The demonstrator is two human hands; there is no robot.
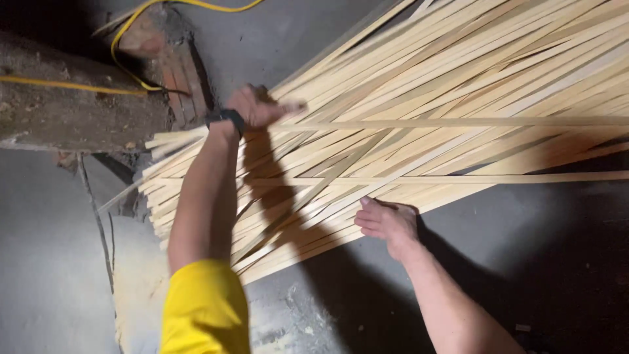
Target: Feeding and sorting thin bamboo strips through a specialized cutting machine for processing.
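Head view looks down on a broad sheaf of pale bamboo strips (406,131) spread over a grey concrete floor (524,262); each strip is thin, flat and ribbon-like, smooth and cream-yellow, with squared cut ends; the long axis of the sheaf runs from the lower left, where the ends bunch together, up toward the upper right, where the strips fan wider and leave the frame; two single strips lie across the rest almost level, pointing left to right. The left hand (255,108), with a dark band at the wrist and a yellow sleeve (204,311) on the upper arm, is closed around the near end of the upper crossing strip (458,121), thumb pointing right along it; the right hand (388,221) rests flat on the lower edge of the sheaf, fingers half curled and pressing on the strips, gripping nothing that shows. A rough, weathered timber beam (72,108) lies at the upper left, beside reddish bricks (173,72); a yellow cable (131,33) loops over them; pale dust lies on the floor at the lower left.
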